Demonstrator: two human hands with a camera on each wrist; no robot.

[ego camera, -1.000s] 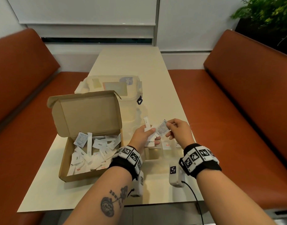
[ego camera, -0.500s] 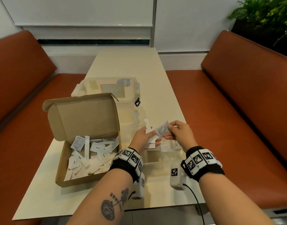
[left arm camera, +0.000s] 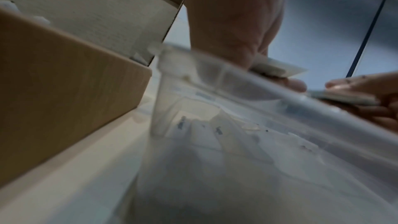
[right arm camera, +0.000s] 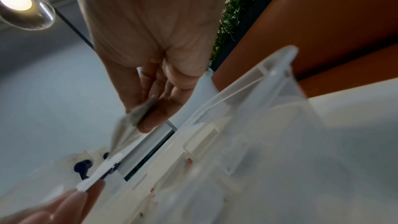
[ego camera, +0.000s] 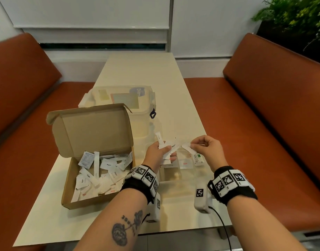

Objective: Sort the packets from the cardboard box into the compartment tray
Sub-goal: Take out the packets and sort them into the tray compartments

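My left hand [ego camera: 158, 151] is curled round a small bunch of white packets [ego camera: 171, 148], one marked Pepper and a long stick packet [ego camera: 159, 140] poking up toward 12 o'clock. My right hand [ego camera: 205, 150], just beside it at 3 o'clock, pinches a single packet [ego camera: 186, 148] between thumb and fingertips. Both hands hover above the clear compartment tray [ego camera: 173, 178].

The left wrist view shows what the head view hides: the underside of my left palm [left arm camera: 234, 18], the packet edges [left arm camera: 277, 67] clamped under the fingers, and the tray's near wall [left arm camera: 215, 108] with packets lying blurred behind it. The right wrist view shows my thumb and fingers nipping the single packet [right arm camera: 137, 113] from below, the tray's rim [right arm camera: 247, 91], and the tips of my left fingers [right arm camera: 71, 205] at 7 o'clock holding a white strip.

Only the head view shows the tray's contents plainly: a Salt packet [ego camera: 185, 163] and a Stevia packet [ego camera: 197, 158] in neighbouring compartments under my right hand. At 9 o'clock of my left hand sits the open cardboard box [ego camera: 94, 156], lid up, holding many loose packets. Behind it, at 12 o'clock, stands a lidded clear container [ego camera: 123, 98]. All of this rests on the cream table [ego camera: 146, 69], between two orange benches [ego camera: 264, 124], with a plant [ego camera: 293, 17] at 1 o'clock.
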